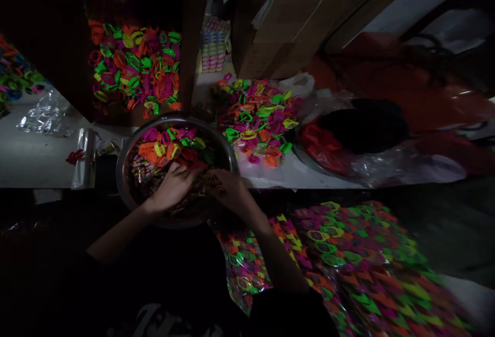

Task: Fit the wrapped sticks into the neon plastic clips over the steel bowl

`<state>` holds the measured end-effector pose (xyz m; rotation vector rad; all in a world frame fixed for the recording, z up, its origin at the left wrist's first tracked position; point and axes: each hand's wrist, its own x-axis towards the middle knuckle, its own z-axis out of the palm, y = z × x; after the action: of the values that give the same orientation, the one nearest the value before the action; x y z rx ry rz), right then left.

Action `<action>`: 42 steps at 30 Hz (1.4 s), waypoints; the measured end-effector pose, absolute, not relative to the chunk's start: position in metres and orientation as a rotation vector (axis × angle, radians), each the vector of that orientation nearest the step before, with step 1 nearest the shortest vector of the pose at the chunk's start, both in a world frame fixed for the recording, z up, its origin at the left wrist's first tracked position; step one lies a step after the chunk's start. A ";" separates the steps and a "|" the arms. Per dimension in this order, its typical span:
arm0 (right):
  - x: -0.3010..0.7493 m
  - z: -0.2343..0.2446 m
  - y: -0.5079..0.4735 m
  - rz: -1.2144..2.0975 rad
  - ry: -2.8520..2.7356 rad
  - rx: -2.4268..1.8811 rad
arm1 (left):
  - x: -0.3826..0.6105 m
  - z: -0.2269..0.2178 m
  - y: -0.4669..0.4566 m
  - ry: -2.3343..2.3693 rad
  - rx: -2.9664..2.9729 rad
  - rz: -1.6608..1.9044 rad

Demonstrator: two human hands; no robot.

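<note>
Both hands are inside a round metal basin [120,172]. My left hand [176,185] is closed, its fingers curled beside a dark red piece [195,163]; whatever it grips is too dim to name. Opposite it, my right hand [228,187] bends its fingers inward over the basin's right side, and what is in them is lost in shadow. Bright plastic toy watches [164,146] in orange, yellow, green and pink are heaped at the basin's far side. Small wrapped candies [143,168] lie at its left, with brownish pieces [181,205] beneath my hands.
More toy watches lie in a heap [255,120] right of the basin and in a dark box [135,69] behind. A cardboard box [290,33] stands at the back. Red plastic bags [320,144] sit right. Filled clear packs [363,239] lie below the table's edge.
</note>
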<state>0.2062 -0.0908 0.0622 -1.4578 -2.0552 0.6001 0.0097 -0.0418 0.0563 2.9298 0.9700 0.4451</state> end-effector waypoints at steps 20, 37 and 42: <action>0.209 0.058 -0.091 0.663 -2.361 -1.265 | 0.001 0.054 -0.037 0.758 3.096 0.202; 0.236 0.064 -0.096 1.270 -2.181 -1.262 | -0.009 0.038 -0.023 0.851 2.364 0.215; 0.286 0.060 -0.068 0.512 -1.408 -1.645 | 0.001 0.028 0.003 1.254 2.325 0.307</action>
<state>0.2856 -0.0680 0.0601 -1.6453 -1.4084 0.5122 0.0010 0.0026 0.0277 2.3245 1.2537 0.3071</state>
